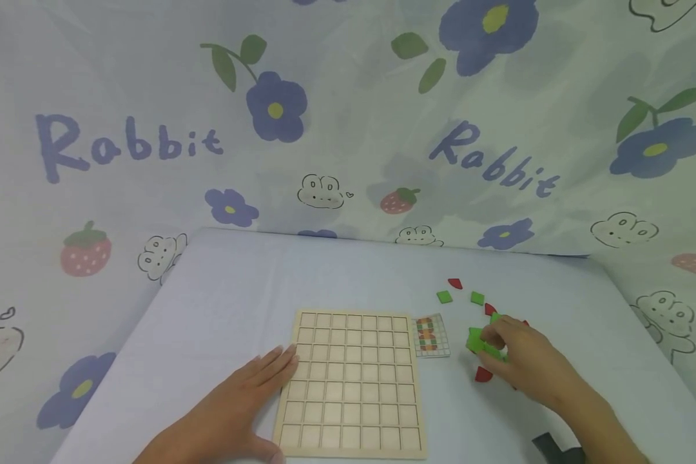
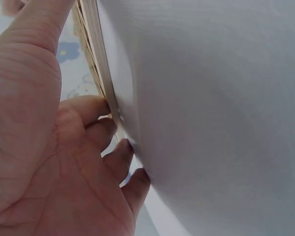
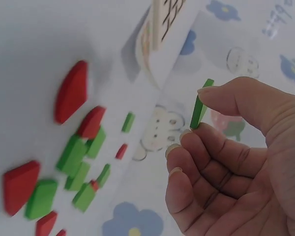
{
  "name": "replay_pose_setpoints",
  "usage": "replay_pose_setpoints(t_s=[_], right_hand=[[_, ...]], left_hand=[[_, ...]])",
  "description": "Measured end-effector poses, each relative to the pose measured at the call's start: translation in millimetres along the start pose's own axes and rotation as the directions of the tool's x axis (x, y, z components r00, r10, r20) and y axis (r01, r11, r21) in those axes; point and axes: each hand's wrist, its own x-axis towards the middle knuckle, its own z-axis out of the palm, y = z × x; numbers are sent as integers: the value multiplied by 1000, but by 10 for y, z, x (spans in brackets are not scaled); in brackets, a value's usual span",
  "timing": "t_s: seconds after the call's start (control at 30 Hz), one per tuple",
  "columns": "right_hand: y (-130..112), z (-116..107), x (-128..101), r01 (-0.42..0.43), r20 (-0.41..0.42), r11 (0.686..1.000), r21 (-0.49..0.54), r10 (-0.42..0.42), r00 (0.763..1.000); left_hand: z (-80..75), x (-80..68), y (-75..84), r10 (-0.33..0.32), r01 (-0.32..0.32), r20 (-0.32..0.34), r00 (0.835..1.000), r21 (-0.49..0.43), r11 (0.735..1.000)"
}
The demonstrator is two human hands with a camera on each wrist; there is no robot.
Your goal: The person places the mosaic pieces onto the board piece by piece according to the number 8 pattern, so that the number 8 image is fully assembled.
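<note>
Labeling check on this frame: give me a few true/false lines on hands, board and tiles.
1. The right hand pinches a green tile. True.
2. The left hand lies on top of the loose tiles. False: it rests at the left edge of the board, fingers straight.
3. The board's cells are filled with tiles. False: all cells are empty.
4. A small pattern card lies right of the board. True.
5. Loose tiles on the table are blue and yellow. False: they are red and green.

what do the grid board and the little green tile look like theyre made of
Grid board: looks like pale unfinished wood, matte, perhaps thin plywood. Green tile pinched by the right hand: flat, evenly coloured, matte; painted wood or foam, hard to tell.
</note>
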Motion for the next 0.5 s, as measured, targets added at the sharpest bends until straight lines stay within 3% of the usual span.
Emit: replay_pose_setpoints(t_s=[0.2,0.4,0.5], right_hand=[[-338,9,256,95,7,995,-18,-95,995],[-612,133,601,239,47,971,19,-240,970],[-750,225,769,270,79,963,8,-269,960]], left_hand=[[-19,-10,16,-33,34,33,999,-35,999],[-17,7,29,-88,94,68,994,-96,991],[-15,8,31,-114,122,73,991,-112,986]])
